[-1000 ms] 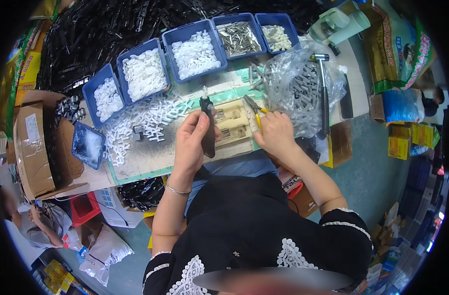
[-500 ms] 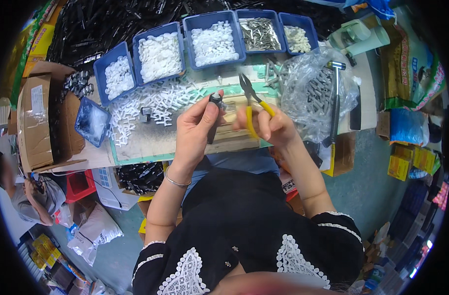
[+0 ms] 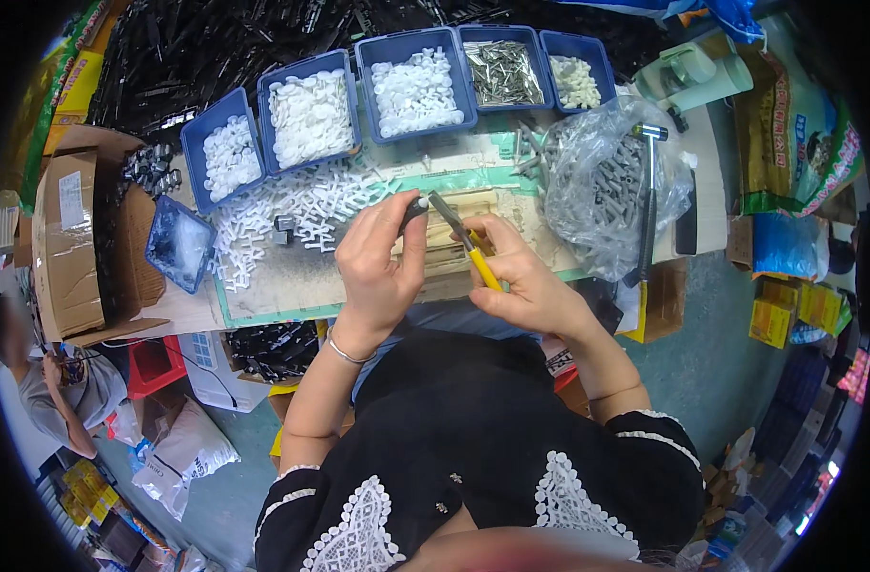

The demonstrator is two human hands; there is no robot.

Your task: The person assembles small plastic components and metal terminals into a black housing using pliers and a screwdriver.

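Note:
My left hand (image 3: 382, 255) pinches a small black part (image 3: 415, 210) with a white bit at its end, over the middle of the bench. Most of that part is hidden by my thumb and fingers. In my right hand (image 3: 532, 286) are yellow-handled cutting pliers (image 3: 483, 268), with the fingers wrapped round the grips. Their dark jaws point up and left, close beside the black part; whether they touch it I cannot tell. Beneath both hands lies a light wooden block (image 3: 471, 202) on the worktop. White branched plastic pieces (image 3: 330, 205) lie in a heap left of my left hand.
Blue bins (image 3: 309, 114) of small white parts and a blue bin of metal pins (image 3: 502, 74) line the back. On the right lie a clear bag of grey parts (image 3: 611, 181) and a hammer (image 3: 650, 191). A cardboard box (image 3: 72, 248) stands left. Another person (image 3: 68, 381) sits at far left.
The pliers have swung from upright to leaning left, bringing their jaws down to the black part. My right hand has re-gripped the handles. The black part has been turned in my left hand.

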